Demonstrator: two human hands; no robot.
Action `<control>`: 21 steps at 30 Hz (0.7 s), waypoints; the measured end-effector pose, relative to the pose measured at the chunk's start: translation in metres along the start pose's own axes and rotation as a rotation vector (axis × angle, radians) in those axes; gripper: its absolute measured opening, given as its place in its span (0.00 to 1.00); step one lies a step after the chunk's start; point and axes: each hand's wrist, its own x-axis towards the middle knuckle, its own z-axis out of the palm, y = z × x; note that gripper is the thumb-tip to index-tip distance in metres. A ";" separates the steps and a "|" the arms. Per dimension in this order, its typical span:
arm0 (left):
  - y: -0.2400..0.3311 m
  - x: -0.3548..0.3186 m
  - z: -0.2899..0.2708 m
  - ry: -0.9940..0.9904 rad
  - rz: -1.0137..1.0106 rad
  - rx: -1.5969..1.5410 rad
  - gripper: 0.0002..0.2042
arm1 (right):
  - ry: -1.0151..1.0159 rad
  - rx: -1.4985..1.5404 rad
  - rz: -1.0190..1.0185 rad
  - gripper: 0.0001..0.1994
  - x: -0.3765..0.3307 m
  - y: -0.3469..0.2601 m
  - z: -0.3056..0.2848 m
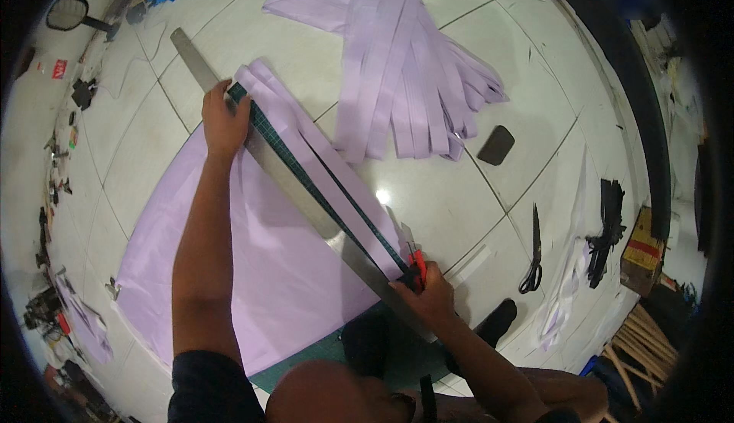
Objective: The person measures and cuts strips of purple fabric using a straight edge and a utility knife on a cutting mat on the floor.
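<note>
- Pressure from the left hand [224, 121], spread flat on the far part of the long steel ruler [298, 193], should be firm.
- Beside the ruler's near end, the right hand [427, 294] is clenched around a red-handled cutter [418, 262]; keeping its blade against the ruler's edge seems wise.
- Under the ruler lies lilac fabric [252, 270] on a green cutting mat [306, 362].

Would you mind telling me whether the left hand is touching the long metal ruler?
Touching. The head view shows the left hand pressed flat on the long metal ruler, with no gap, holding it on the lilac fabric.
</note>
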 end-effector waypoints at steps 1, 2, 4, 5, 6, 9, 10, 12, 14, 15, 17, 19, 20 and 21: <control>0.010 -0.016 -0.002 -0.025 -0.038 0.015 0.23 | -0.003 0.011 0.021 0.28 -0.002 0.002 0.001; 0.014 -0.032 -0.009 -0.049 -0.076 0.045 0.23 | -0.015 -0.013 -0.004 0.27 -0.007 0.007 0.006; 0.012 -0.065 -0.022 -0.056 -0.037 0.161 0.22 | -0.034 -0.071 -0.073 0.25 -0.022 0.017 0.012; 0.014 -0.080 -0.024 -0.067 -0.007 0.203 0.22 | -0.025 -0.048 -0.097 0.25 -0.027 0.026 0.016; 0.015 -0.094 -0.027 -0.077 0.022 0.246 0.22 | -0.017 -0.027 -0.122 0.25 -0.032 0.039 0.022; 0.030 -0.125 -0.033 -0.066 0.101 0.243 0.21 | 0.151 -0.077 -0.286 0.24 -0.037 0.075 0.038; 0.035 -0.135 -0.036 -0.057 0.126 0.231 0.21 | 0.224 -0.104 -0.357 0.24 -0.038 0.080 0.043; 0.036 -0.152 -0.042 -0.060 0.093 0.196 0.21 | 0.234 -0.146 -0.420 0.24 -0.038 0.063 0.038; 0.035 -0.164 -0.047 -0.116 0.036 0.210 0.22 | 0.250 -0.180 -0.497 0.24 -0.041 0.054 0.036; 0.027 -0.170 -0.046 -0.134 0.030 0.225 0.23 | 0.256 -0.190 -0.543 0.25 -0.041 0.053 0.038; 0.029 -0.175 -0.042 -0.189 0.021 0.193 0.25 | 0.243 -0.207 -0.599 0.25 -0.039 0.061 0.037; 0.030 -0.173 -0.044 -0.238 0.040 0.185 0.26 | 0.186 -0.203 -0.628 0.25 -0.036 0.070 0.042; 0.032 -0.171 -0.046 -0.262 0.048 0.177 0.26 | 0.166 -0.193 -0.570 0.25 -0.036 0.071 0.044; 0.034 -0.170 -0.048 -0.334 0.004 0.189 0.27 | 0.147 -0.184 -0.510 0.25 -0.036 0.071 0.046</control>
